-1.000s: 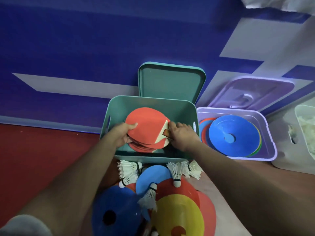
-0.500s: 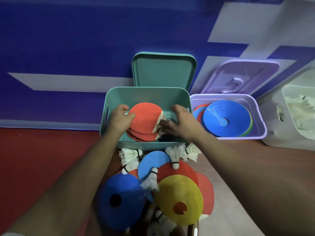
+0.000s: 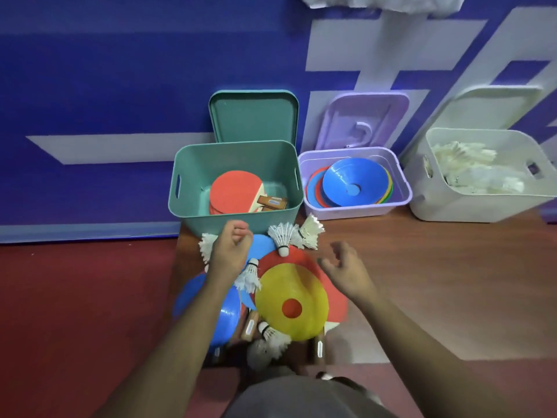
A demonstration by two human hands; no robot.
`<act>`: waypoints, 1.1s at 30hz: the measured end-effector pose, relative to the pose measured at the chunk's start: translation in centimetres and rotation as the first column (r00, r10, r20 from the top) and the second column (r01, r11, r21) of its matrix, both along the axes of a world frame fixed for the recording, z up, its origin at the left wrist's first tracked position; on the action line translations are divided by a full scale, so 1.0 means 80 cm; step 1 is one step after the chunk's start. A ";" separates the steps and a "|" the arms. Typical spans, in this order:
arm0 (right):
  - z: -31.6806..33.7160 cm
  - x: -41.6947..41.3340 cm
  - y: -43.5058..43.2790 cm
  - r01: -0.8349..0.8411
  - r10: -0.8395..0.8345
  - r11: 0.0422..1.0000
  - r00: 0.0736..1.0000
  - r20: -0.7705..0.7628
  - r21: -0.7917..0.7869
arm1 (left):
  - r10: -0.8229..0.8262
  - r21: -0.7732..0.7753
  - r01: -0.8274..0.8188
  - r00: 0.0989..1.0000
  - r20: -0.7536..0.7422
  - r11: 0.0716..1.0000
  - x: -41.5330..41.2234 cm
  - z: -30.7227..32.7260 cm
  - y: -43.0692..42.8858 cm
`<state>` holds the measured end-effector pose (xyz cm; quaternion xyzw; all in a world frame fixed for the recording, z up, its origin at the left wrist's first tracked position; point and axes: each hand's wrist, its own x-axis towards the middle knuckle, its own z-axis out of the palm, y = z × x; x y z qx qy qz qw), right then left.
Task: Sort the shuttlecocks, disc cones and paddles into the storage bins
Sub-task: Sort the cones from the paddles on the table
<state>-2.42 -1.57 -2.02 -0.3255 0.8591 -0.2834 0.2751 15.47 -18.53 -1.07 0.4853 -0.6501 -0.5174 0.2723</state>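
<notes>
**Right grip [image 3: 346, 268] slack and empty, just beside the yellow disc cone [image 3: 286, 286]**

My right grip hangs over the pile on the floor with its fingers loosely spread and lightly bent, holding nothing. My left grip [image 3: 232, 247] hovers just in front of the green bin [image 3: 235, 220], fingers curled into a loose fist, and I can see nothing in it. Both forearms reach forward and converge on the pile.

The yellow disc cone tops the pile, lying flat on a red disc cone [image 3: 289, 259] with its centre hole facing up. It lies just left of my right grip and a little toward me. It is round, so it has no long axis, and any stretch of the rim will do. Its right edge is the closest.

My right grip is nearer to it than my left, which sits over the blue side of the pile. The purple bin [image 3: 349, 212], with cones stacked inside, stands ahead and to the right, on my right grip's side. I judge this is the right grip's job: pinch the near rim, lift, and swing forward and right.

A shuttlecock [image 3: 282, 238] lies between my two grips, cork toward me, resting on the red cone's far edge. It is likely to roll if that cone is disturbed.
</notes>
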 end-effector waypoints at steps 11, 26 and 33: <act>-0.066 0.060 0.085 -0.106 0.068 0.972 0.981 0.180 0.211 | -0.173 0.109 0.137 0.852 0.494 0.985 0.040 -0.097 0.152; -0.095 0.056 0.069 0.345 -0.343 0.933 0.757 0.556 0.106 | -0.322 0.252 0.214 0.768 0.554 0.944 0.026 -0.114 0.156; -0.076 0.048 0.066 0.690 -0.338 0.724 0.359 0.870 -0.004 | -0.277 0.135 0.244 0.891 0.359 0.960 0.044 -0.102 0.142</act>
